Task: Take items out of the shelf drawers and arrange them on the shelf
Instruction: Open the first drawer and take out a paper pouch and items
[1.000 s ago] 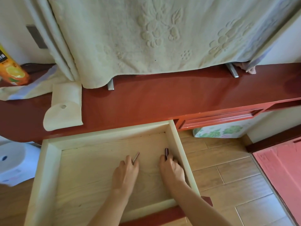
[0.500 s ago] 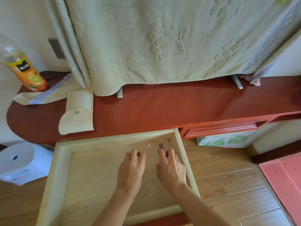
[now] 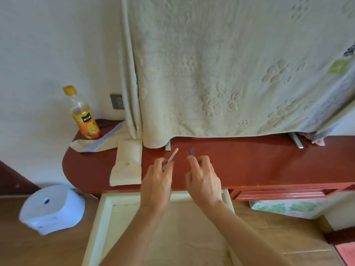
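Pinching slim silvery stick point(image 3: 173, 156), left hand point(image 3: 156, 181) hung over glossy red shelf point(image 3: 249, 162); right hand point(image 3: 203, 179) pinched dark stick point(image 3: 191, 151); pale wooden drawer point(image 3: 107, 200) stood open.

Person's visible body: two slender forearms, bare along the whole length shown, each ending in a bare hand, the left hand point(image 3: 156, 181) and the right hand point(image 3: 203, 179), with faint tendon ridges on their backs and the fingers partly blurred at the tips.
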Demonstrator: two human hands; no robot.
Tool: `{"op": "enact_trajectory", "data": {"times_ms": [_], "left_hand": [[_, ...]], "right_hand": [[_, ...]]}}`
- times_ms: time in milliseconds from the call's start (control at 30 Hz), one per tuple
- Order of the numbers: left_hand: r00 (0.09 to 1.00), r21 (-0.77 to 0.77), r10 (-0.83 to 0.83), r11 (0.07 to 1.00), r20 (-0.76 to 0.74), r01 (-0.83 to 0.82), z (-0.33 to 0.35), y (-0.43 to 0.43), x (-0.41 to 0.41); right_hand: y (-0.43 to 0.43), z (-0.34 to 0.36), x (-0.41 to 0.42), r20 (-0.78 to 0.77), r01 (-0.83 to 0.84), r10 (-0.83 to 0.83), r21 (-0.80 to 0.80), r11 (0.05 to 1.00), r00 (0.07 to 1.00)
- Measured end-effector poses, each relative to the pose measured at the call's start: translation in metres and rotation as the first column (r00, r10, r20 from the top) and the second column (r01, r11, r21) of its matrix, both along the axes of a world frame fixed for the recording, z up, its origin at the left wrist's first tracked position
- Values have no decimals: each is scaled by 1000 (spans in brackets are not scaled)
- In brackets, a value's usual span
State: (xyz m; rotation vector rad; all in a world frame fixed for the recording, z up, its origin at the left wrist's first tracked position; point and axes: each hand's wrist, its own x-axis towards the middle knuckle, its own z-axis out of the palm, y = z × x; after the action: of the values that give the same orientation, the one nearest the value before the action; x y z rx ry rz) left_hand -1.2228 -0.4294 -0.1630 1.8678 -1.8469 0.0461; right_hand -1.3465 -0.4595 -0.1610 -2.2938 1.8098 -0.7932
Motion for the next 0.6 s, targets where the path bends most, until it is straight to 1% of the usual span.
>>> {"op": "enact_trajectory", "data": {"times_ms": [167,233,333,400,600], "left_hand": [[995,67,95,993,11,-96,18,-22,21],[988,112,147,982,36,-150,16,-30,28],[972,212,234,948,35,-236,10,-40,35],[972,285,228,930,51,-233,1,-47,38],[971,385,219,891,97,-239,-24,-62,38]], "right_hand": [[-31,20,29,32,-64,65,-27,998,997],[-42,20,40,42,-87,88,-7,996,995],[-54,13,54,24,-121,119,66,990,993],[-60,5,62,1,-132,133,130,983,991],[-72,-18,76,-105,-138,185,344,929,977]]}}
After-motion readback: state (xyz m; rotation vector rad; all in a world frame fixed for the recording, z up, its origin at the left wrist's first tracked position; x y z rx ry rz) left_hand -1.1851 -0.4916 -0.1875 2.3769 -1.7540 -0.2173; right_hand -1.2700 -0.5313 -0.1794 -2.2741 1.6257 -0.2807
